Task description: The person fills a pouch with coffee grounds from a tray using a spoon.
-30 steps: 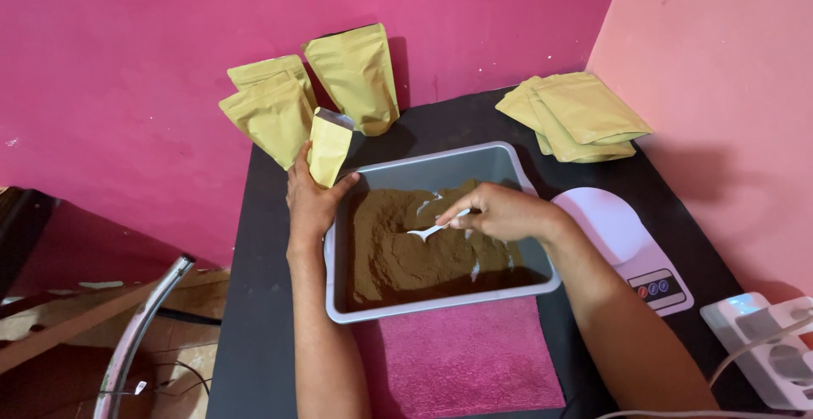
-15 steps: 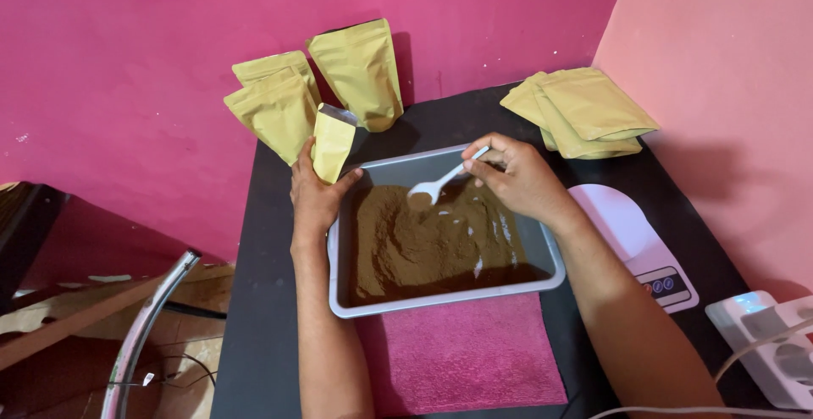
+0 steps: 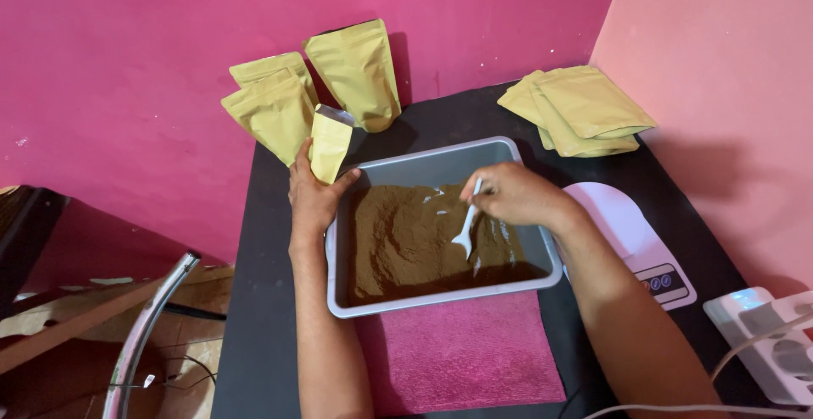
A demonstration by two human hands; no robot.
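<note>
A small yellow pouch [image 3: 329, 142] is held upright in the left hand [image 3: 312, 195], the fingers closed around its lower part, at the far left corner of a grey tray [image 3: 440, 162]. The pouch's top appears open, though its inside cannot be made out. A white plastic spoon [image 3: 467, 223] is gripped by its handle in the right hand [image 3: 518, 195], fingers clamped together on it, with the bowl pointed down into the brown powder [image 3: 406, 237] that fills most of the tray. The spoon's tip is seen touching the powder near the middle of the tray; streaks of bare grey bottom are visible just beside it.

The tray is set in the middle of a black table [image 3: 262, 317], its near edge overlapping a pink cloth [image 3: 461, 355] laid toward the table's near edge. Three larger yellow pouches [image 3: 351, 68] are stood against the pink wall at the far left corner. A flat stack of yellow pouches [image 3: 584, 110] is placed at the far right corner. A white kitchen scale [image 3: 631, 237] is positioned along the right edge, just beside the tray, partly covered by the right forearm. A white power strip [image 3: 766, 343] is seen off the right near corner.
</note>
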